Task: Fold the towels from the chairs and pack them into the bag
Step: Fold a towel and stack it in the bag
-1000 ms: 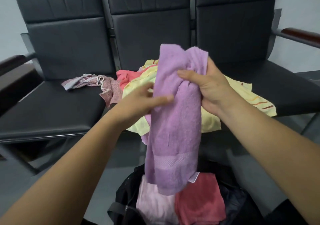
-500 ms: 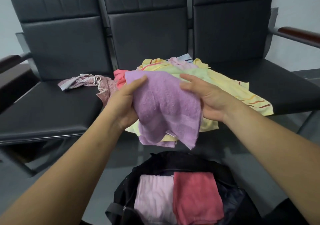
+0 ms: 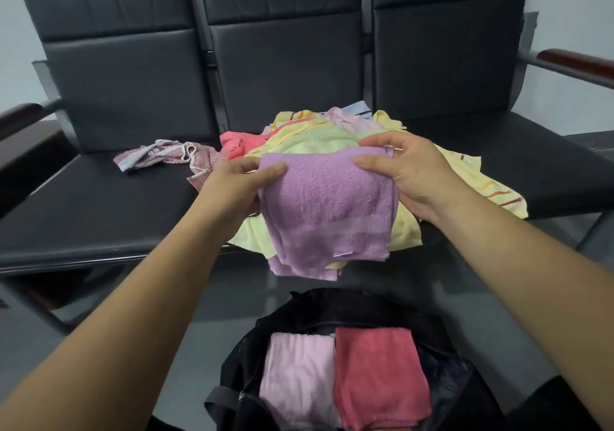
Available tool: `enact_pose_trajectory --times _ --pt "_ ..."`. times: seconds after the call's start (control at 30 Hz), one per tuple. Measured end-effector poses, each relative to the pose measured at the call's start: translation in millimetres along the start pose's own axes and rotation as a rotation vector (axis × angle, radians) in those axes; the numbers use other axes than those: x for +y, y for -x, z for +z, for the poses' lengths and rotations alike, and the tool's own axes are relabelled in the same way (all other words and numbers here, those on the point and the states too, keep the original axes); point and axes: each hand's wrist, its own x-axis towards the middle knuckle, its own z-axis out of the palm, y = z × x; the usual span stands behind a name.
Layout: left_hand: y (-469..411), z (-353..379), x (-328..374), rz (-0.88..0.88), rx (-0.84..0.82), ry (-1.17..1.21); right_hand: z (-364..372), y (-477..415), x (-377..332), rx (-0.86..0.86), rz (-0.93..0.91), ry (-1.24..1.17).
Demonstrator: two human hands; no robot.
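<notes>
A folded purple towel [image 3: 327,211] hangs in the air in front of the chairs. My left hand [image 3: 234,188] pinches its upper left corner and my right hand [image 3: 403,173] pinches its upper right corner. Behind it a heap of yellow, green and coral towels [image 3: 319,138] lies on the middle seat. A crumpled mauve patterned towel [image 3: 166,158] lies on the left seat. Below, on the floor, an open black bag [image 3: 332,311] holds a folded pale pink towel [image 3: 295,377] and a folded red towel [image 3: 378,374] side by side.
Three black padded chairs [image 3: 126,75] stand joined in a row, with dark wooden armrests at the far left [image 3: 20,115] and far right [image 3: 574,63]. Grey floor lies between the seats and the bag.
The purple towel hung long from my right hand a second ago. It has since been folded over into a compact rectangle and lowered, and both hands now hold its top corners.
</notes>
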Motion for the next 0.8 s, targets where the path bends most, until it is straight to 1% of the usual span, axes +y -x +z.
enact_pose_trajectory --times 0.07,0.13,0.17,0.23,0.27,0.33,0.37,0.43,0.53,0.6,0.63,0.7,0.77,0.8 --pt "0 2 -1 0.019 -0.041 0.012 0 1 -3 -0.049 0.051 -0.106" --pt "0 1 -1 0.063 -0.029 -0.106 -3 3 -5 -0.216 0.101 -0.187" --pt "1 0 -1 0.089 -0.013 -0.172 -4 5 -7 -0.298 0.11 -0.162" --pt "-1 -3 -3 0.151 -0.026 -0.272 -3 9 -9 -0.372 0.078 0.029" --pt "-1 -5 -3 0.19 -0.041 -0.361 -2 10 -10 -0.357 0.036 0.184" --pt "0 -6 -2 0.254 -0.019 -0.608 0 14 -15 -0.285 -0.044 0.472" --pt "0 -4 -1 0.282 0.005 -0.697 0 16 -17 -0.254 -0.078 0.572" --pt "1 -1 0 0.286 0.026 -0.729 -2 16 -17 -0.215 -0.115 0.663" --pt "2 -1 0 0.251 0.016 -0.672 -4 15 -16 -0.168 -0.154 0.703" --pt "4 -1 4 0.208 -0.061 -0.628 -8 13 -14 -0.139 -0.136 0.651" --pt "5 0 6 0.195 -0.107 -0.649 -11 12 -14 -0.126 -0.109 0.585" --pt "6 3 7 0.227 -0.143 -0.81 -16 10 -11 -0.107 -0.062 0.455" --pt "3 6 5 0.303 -0.093 -0.907 -18 8 -4 -0.096 -0.057 0.386" --pt "1 7 4 0.342 -0.058 -0.89 -18 7 -1 -0.092 -0.061 0.362"
